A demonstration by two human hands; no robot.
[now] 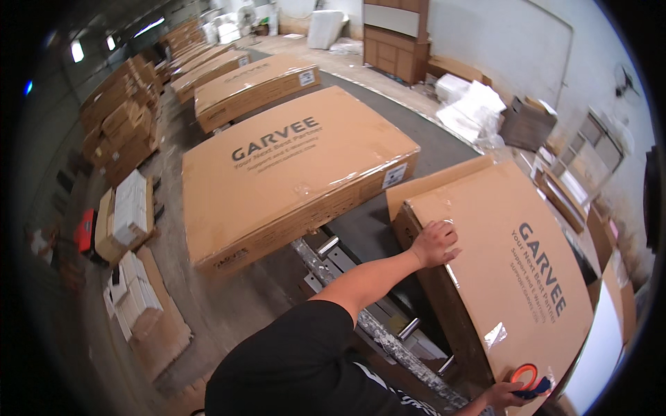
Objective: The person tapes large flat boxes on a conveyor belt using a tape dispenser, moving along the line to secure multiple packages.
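Note:
A large flat cardboard box lies on the right, with clear tape along its near edge. My left hand rests palm down on its upper left corner, holding nothing. At the box's lower edge my right hand grips a tape dispenser with an orange roll and a blue handle, pressed against the cardboard. My left arm, in a black sleeve, reaches across a dark conveyor belt.
A second big flat box lies on the floor left of the belt, with more like it in a row behind. A metal roller frame runs below my arm. Stacked cartons line the left; white foam pieces and a wooden cabinet stand at the back.

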